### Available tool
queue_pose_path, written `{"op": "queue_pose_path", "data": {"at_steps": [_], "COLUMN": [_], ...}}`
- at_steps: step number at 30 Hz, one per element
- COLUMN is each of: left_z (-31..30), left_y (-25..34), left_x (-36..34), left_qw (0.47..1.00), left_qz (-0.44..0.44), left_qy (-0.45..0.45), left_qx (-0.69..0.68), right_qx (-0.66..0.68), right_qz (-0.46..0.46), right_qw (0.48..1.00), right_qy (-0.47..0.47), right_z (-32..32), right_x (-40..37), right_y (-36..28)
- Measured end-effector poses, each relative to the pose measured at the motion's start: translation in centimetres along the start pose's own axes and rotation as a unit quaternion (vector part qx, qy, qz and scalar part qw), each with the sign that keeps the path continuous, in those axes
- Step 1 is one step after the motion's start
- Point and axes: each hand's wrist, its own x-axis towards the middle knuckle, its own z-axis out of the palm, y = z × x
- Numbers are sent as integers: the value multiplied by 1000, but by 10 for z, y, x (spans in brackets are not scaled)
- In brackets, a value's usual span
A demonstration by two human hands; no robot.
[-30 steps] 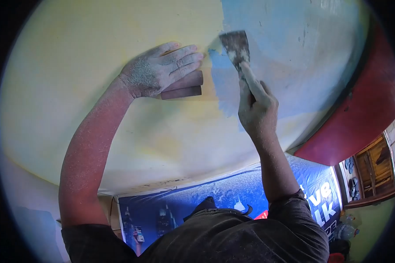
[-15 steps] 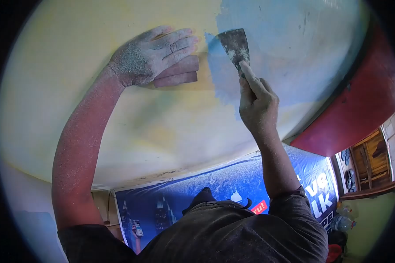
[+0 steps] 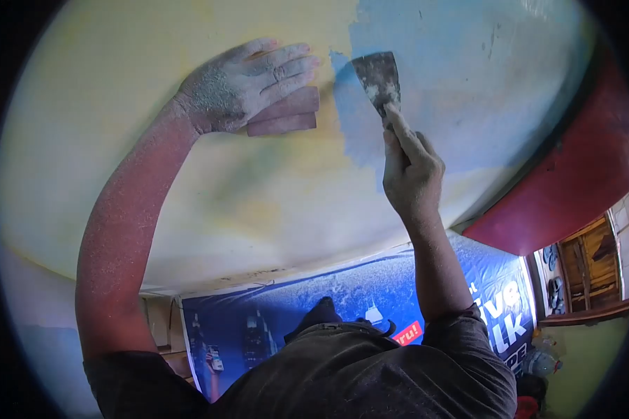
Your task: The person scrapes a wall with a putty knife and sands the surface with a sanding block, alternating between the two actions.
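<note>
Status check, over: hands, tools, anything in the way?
Left hand flat on sandpaper, pressing it to the surface. Right hand gripping scraper, blade against blue paint. No obstruction seen near blade.

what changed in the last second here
The left hand slid the sandpaper up and left across the yellow surface. The right hand still grips the scraper, blade at the blue patch, nearly unmoved.
</note>
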Motion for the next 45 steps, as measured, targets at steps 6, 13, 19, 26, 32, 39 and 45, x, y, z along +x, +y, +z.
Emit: {"op": "queue_pose_path", "data": {"at_steps": [6,13,19,26,32,39,45], "left_z": [5,0,0,2,0,-1,2], "left_y": [0,3,-1,0,1,0,0], "left_x": [0,0,2,0,-1,3,0], "left_qw": [999,1000,999,999,998,999,999], "left_qz": [2,-1,-8,-4,-11,0,0], "left_qy": [34,11,21,39,48,46,41], "left_qx": [-13,-18,-24,-28,-35,-27,-13], "right_qx": [17,-18,29,12,-22,-9,15], "right_qz": [16,51,27,14,47,31,62], "right_qw": [1000,998,999,1000,998,999,998], "right_qy": [-12,-38,3,-2,-29,-29,-25], "right_z": [-3,-9,1,0,-9,-9,-7], "right_x": [25,8,0,25,17,14,15], "right_y": [-22,-16,-9,-30,-26,-26,-28]}}
